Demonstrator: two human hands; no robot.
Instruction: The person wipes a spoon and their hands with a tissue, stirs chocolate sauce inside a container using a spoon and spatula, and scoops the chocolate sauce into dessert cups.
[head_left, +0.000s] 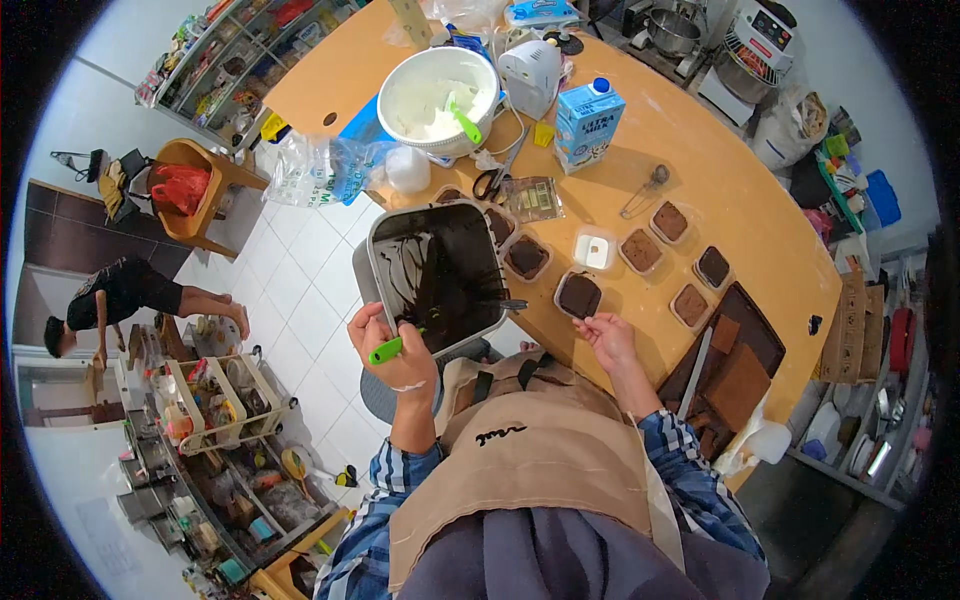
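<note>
My left hand (397, 360) grips a green-handled spatula (385, 352) at the near left rim of a rectangular tub (375, 255). Dark chocolate (450, 262) coats the inside of the tub and hides the spatula's blade. A dark utensil handle (514, 304) sticks out over the tub's right rim. With its fingertips, my right hand (609, 341) pinches the near edge of a small clear plastic cup (580, 294) topped with glossy dark chocolate. Beyond it stands a cup with white filling (594, 250). Nearby cups hold brown cake (641, 250), and some have darker tops (526, 257).
Farther back are a bowl of white cream (439, 97), a hand mixer (530, 75), a milk carton (589, 124) and scissors (492, 180). At right, a dark tray (757, 322) holds cake slabs (739, 386) and a long knife (696, 371). Another person (135, 296) bends at far left.
</note>
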